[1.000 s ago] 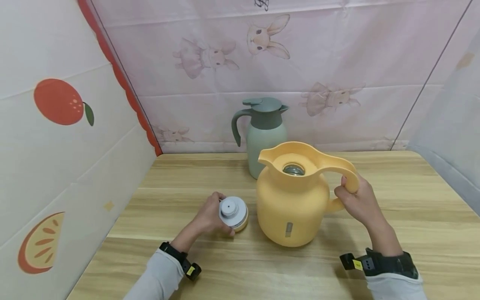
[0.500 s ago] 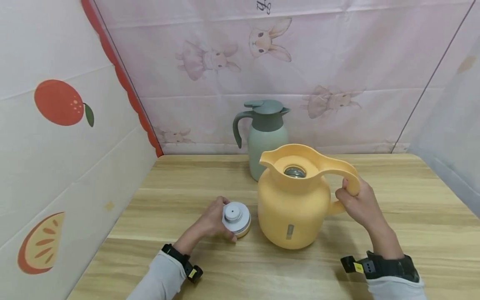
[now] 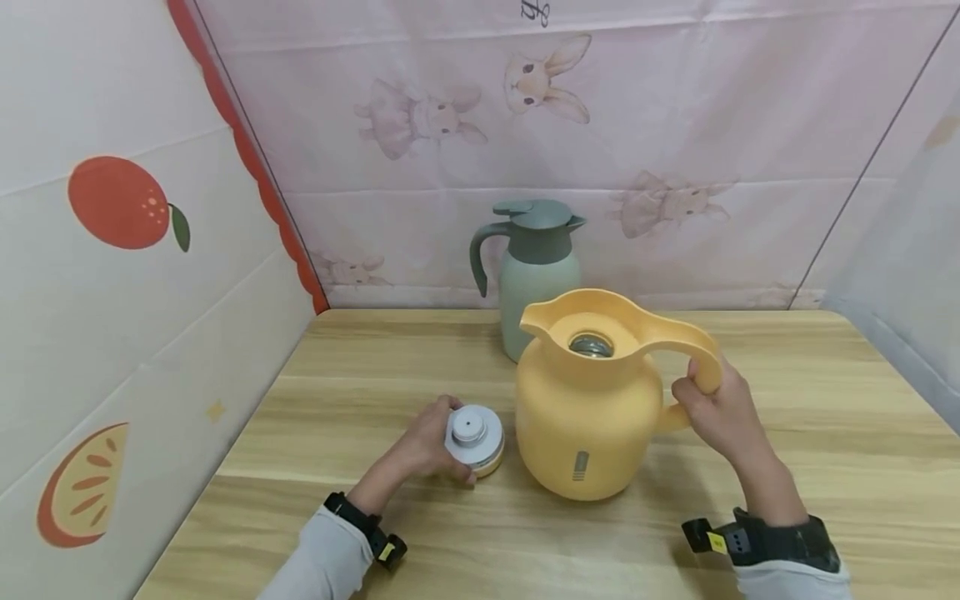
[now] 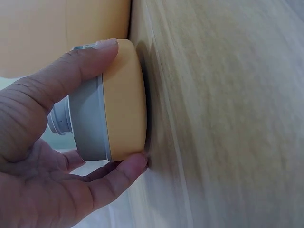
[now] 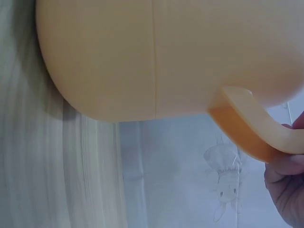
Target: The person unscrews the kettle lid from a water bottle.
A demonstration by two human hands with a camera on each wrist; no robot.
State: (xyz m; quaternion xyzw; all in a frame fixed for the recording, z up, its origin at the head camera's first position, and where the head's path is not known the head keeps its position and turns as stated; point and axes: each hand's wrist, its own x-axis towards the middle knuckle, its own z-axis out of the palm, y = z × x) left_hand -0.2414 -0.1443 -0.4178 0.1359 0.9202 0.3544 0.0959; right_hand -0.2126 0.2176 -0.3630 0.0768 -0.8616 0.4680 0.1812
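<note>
the half-curled left hand (image 3: 429,442) pinches the grey-and-yellow stopper (image 3: 476,438) beside the yellow vacuum jug (image 3: 588,417); the right hand (image 3: 727,414) curls round the jug's handle (image 3: 690,340).

The head camera looks forward and down, standing farthest off, above the left hand (image 3: 427,442) and right hand (image 3: 723,412). The left wrist camera, tipped sideways, looks closely past its hand at the lid (image 4: 124,102), which the head view shares. The right wrist's, also sideways, faces the yellow jug (image 5: 109,57), shared too; its cropped hand's nearness is hard to judge.
</note>
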